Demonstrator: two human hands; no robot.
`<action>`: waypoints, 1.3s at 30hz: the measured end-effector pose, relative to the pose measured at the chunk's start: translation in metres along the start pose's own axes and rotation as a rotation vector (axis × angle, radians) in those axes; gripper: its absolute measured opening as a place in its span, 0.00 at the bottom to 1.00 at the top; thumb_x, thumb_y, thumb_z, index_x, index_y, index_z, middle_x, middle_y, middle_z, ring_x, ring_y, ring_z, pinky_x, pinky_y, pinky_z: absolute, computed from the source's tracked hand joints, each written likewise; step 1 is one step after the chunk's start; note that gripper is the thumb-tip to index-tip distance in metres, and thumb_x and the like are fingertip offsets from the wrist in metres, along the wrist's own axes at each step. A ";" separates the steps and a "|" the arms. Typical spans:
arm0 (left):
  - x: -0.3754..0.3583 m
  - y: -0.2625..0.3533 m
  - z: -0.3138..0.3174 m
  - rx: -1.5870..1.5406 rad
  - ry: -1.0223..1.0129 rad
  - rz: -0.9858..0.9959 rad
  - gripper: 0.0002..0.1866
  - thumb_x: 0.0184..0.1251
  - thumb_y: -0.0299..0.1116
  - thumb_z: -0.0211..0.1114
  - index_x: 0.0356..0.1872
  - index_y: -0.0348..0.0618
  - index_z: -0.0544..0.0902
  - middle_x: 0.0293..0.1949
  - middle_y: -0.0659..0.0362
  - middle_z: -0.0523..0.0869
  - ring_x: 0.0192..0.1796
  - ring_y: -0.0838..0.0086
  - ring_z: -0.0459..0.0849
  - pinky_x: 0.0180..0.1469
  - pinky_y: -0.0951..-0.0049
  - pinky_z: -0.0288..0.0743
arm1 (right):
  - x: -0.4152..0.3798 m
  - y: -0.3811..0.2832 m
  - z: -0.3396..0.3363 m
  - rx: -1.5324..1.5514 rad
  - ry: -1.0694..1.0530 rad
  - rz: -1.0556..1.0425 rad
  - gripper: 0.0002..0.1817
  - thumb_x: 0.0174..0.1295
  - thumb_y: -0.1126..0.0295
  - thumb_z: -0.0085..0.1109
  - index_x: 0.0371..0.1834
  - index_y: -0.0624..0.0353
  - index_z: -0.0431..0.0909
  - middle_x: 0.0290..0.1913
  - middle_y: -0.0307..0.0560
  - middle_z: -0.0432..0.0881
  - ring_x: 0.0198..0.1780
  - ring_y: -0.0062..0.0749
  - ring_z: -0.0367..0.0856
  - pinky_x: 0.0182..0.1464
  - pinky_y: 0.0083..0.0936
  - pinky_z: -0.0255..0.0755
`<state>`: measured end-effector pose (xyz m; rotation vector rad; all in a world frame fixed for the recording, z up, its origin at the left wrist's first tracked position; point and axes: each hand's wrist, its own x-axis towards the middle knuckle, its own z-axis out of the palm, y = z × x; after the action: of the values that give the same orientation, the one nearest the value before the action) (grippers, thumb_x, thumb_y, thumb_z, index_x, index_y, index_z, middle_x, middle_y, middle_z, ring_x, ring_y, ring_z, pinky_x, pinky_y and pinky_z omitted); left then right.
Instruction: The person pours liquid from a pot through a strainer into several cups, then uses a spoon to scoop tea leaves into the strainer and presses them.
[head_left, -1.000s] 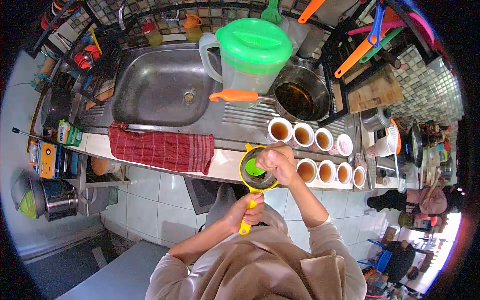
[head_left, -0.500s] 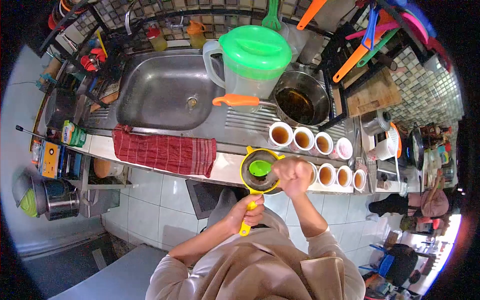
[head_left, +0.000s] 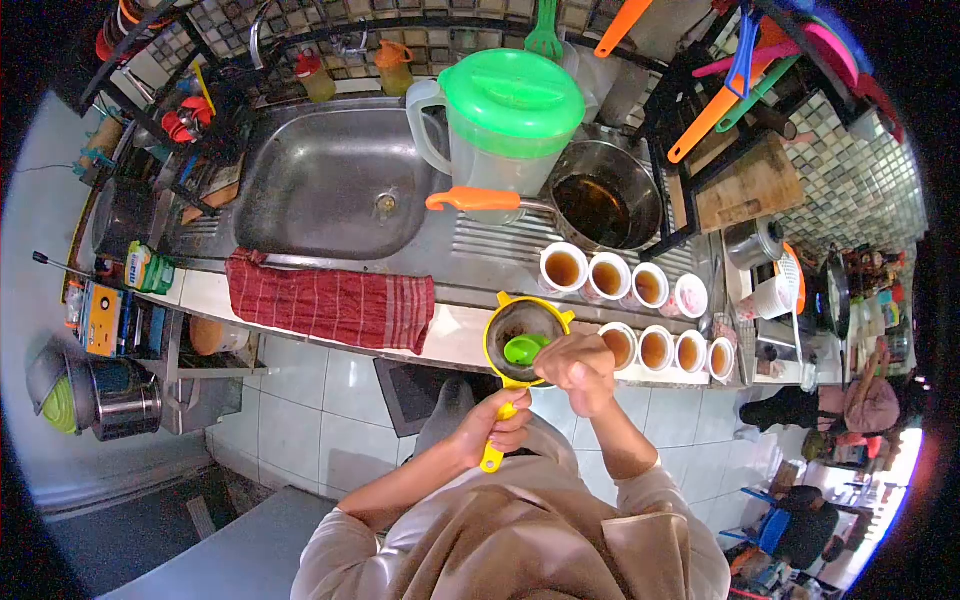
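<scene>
My left hand (head_left: 488,430) is closed around the handle of a yellow strainer (head_left: 512,318), held level at the counter's front edge. Dark residue coats its mesh. My right hand (head_left: 580,375) is a fist over the strainer's right side, gripping a green spoon (head_left: 522,350) whose bowl rests inside the strainer; the spoon's handle is hidden by my fingers. Just right of the strainer stand two rows of paper cups, most with brown liquid, such as the near-row cup (head_left: 656,350). A back-row cup (head_left: 690,296) looks paler inside.
A pot (head_left: 603,195) with dark liquid and an orange handle sits behind the cups, beside a green-lidded pitcher (head_left: 510,105). To the left are a sink (head_left: 330,185) and a red cloth (head_left: 330,302) on the counter edge. Utensils hang at upper right.
My right hand has moved slightly down and toward me, uncovering a near-row cup. The green spoon's bowl has tilted and shifted toward the strainer's near side. My left hand stays nearly still.
</scene>
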<state>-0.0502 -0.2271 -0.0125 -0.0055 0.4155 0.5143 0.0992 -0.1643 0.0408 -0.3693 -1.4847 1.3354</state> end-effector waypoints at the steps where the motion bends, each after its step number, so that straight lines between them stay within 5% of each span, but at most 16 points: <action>1: 0.000 0.000 0.001 0.000 -0.004 0.003 0.13 0.65 0.43 0.49 0.22 0.51 0.63 0.09 0.71 0.55 0.09 0.87 0.51 0.09 0.86 0.45 | 0.001 0.003 0.001 -0.022 0.011 -0.029 0.18 0.58 0.67 0.41 0.13 0.67 0.65 0.12 0.47 0.65 0.13 0.37 0.64 0.18 0.30 0.59; 6: 0.001 -0.001 0.000 -0.001 -0.003 0.005 0.13 0.65 0.43 0.49 0.23 0.51 0.63 0.10 0.71 0.55 0.09 0.87 0.51 0.09 0.86 0.45 | 0.007 0.012 0.006 -0.104 0.041 -0.039 0.18 0.59 0.67 0.40 0.14 0.66 0.66 0.13 0.46 0.65 0.14 0.35 0.64 0.19 0.28 0.59; 8: 0.001 -0.001 -0.002 -0.006 -0.007 -0.001 0.13 0.65 0.43 0.49 0.23 0.51 0.63 0.10 0.71 0.55 0.10 0.87 0.51 0.10 0.86 0.45 | 0.014 0.014 0.013 -0.086 0.136 0.028 0.25 0.63 0.61 0.41 0.09 0.59 0.53 0.10 0.39 0.55 0.11 0.28 0.51 0.16 0.24 0.49; 17: 0.001 0.001 -0.001 0.025 0.014 -0.006 0.13 0.64 0.45 0.49 0.23 0.52 0.64 0.09 0.71 0.55 0.09 0.86 0.51 0.09 0.85 0.45 | 0.037 0.025 0.017 0.093 0.211 0.237 0.24 0.64 0.57 0.43 0.13 0.59 0.58 0.14 0.34 0.54 0.16 0.20 0.50 0.20 0.20 0.47; 39: 0.003 -0.001 -0.005 0.001 -0.001 -0.007 0.14 0.65 0.45 0.47 0.22 0.52 0.64 0.09 0.71 0.56 0.09 0.86 0.52 0.09 0.85 0.45 | 0.044 0.029 0.023 0.049 0.373 0.158 0.25 0.66 0.55 0.37 0.13 0.57 0.56 0.14 0.32 0.51 0.15 0.17 0.46 0.19 0.18 0.43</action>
<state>-0.0498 -0.2272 -0.0185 -0.0059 0.4142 0.5073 0.0513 -0.1327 0.0419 -0.6764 -1.1281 1.3374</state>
